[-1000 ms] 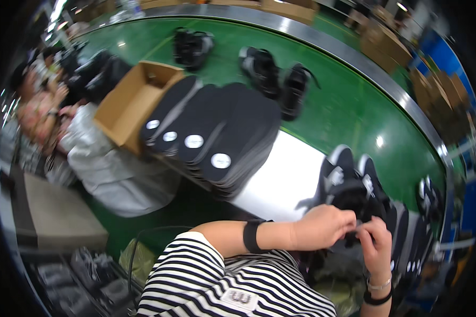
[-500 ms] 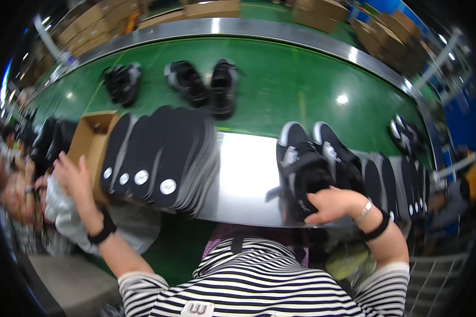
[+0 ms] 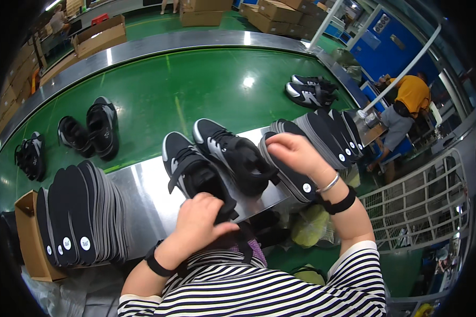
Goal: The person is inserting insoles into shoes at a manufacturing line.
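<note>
Two black and grey shoes with light toes stand side by side on the metal table edge, toes pointing away from me. My left hand (image 3: 200,221) is at the heel of the left shoe (image 3: 188,168), its fingers bent over the collar and its thumb on the near side. The right shoe (image 3: 234,153) stands apart from both hands. My right hand (image 3: 296,153), fingers extended and holding nothing I can see, hovers over the near end of a row of black insoles (image 3: 288,171) with white round labels. Whether its fingertips touch them I cannot tell.
A thick stack of insoles (image 3: 82,211) stands at left beside an open cardboard box (image 3: 29,232). More shoes (image 3: 103,127) lie on the green surface (image 3: 195,79), with another pair (image 3: 311,91) at far right. A white wire rack (image 3: 412,206) and a person in yellow (image 3: 411,94) are to the right.
My view has turned right. My left hand has come from the box beside the insole stack to the left shoe's heel. My right hand has left the shoes for the insoles on the right.
</note>
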`<state>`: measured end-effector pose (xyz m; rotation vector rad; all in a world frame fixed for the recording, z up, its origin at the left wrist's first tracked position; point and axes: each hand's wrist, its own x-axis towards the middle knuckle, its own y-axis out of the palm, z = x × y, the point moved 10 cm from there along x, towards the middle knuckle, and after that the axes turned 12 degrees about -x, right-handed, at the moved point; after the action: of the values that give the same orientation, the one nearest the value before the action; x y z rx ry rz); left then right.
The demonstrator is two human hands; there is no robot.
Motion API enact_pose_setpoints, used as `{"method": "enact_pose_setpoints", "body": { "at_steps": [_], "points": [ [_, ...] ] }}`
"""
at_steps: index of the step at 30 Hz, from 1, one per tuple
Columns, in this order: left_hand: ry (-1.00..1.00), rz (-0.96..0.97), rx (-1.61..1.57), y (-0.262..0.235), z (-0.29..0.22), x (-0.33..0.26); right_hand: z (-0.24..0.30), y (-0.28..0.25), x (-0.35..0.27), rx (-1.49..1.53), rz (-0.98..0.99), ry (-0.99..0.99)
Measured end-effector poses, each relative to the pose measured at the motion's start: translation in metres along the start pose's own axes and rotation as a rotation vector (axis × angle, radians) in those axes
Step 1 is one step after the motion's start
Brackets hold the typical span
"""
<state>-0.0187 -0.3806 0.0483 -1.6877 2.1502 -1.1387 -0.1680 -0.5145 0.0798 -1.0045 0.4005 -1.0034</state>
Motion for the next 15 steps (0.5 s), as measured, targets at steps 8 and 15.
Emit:
{"method": "enact_pose_setpoints", "body": {
  "at_steps": [8, 15],
  "points": [
    [-0.091, -0.195, 0.215, -0.082, 0.038, -0.009, -0.163, -0.039, -0.058, -0.587, 0.026, 0.506],
    [-0.054, -0.229, 0.039, -0.064, -0.004, 0.007, -0.162, -0.032, -0.05, -0.851, 0.129, 0.618]
  ]
}}
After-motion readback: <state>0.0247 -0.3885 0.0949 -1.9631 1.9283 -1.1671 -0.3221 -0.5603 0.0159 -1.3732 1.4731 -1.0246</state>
